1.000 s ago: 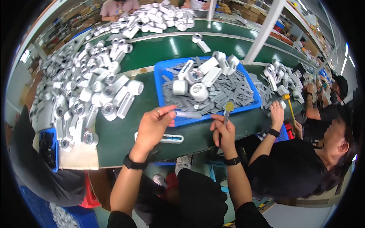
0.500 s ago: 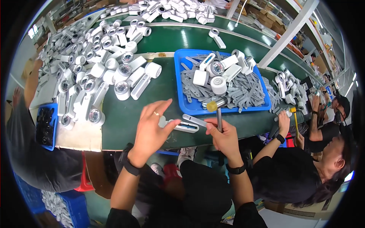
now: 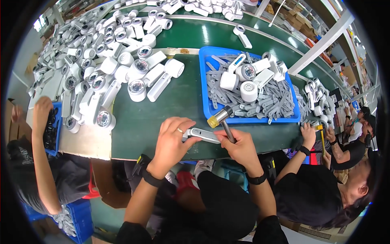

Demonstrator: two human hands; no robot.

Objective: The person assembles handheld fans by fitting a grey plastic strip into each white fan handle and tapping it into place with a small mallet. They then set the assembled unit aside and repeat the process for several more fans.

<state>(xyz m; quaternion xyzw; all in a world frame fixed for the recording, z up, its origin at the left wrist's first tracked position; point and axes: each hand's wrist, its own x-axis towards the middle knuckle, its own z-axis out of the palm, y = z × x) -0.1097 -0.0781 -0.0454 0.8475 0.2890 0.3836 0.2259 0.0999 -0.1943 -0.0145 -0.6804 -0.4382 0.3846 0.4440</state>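
A white handheld unit with a long handle, possibly a small fan, lies between my hands just above the green bench. A grey cover strip (image 3: 204, 134) now rests along its handle. My left hand (image 3: 171, 140) closes around the unit's left end, hiding it. At the other end, my right hand (image 3: 240, 147) pinches the tip of the strip between thumb and finger. That same hand grips a small hammer (image 3: 219, 116) with a yellow face, its metal shaft slanting up from the fingers. Just beyond the hammer stands a blue tray (image 3: 252, 120) of grey strips, with several white units on top.
White round-headed units (image 3: 140, 67) pile up at the left. A green conveyor (image 3: 191, 30) runs across the back. Co-workers sit on both sides; the right one's hand (image 3: 308, 136) is near a yellow hammer (image 3: 323, 140). A blue tray of black parts (image 3: 51, 130) stands far left.
The grey strip has come down over the handle, covering its open inside. My left hand has closed on the unit. At the left, a co-worker's arm has reached forward.
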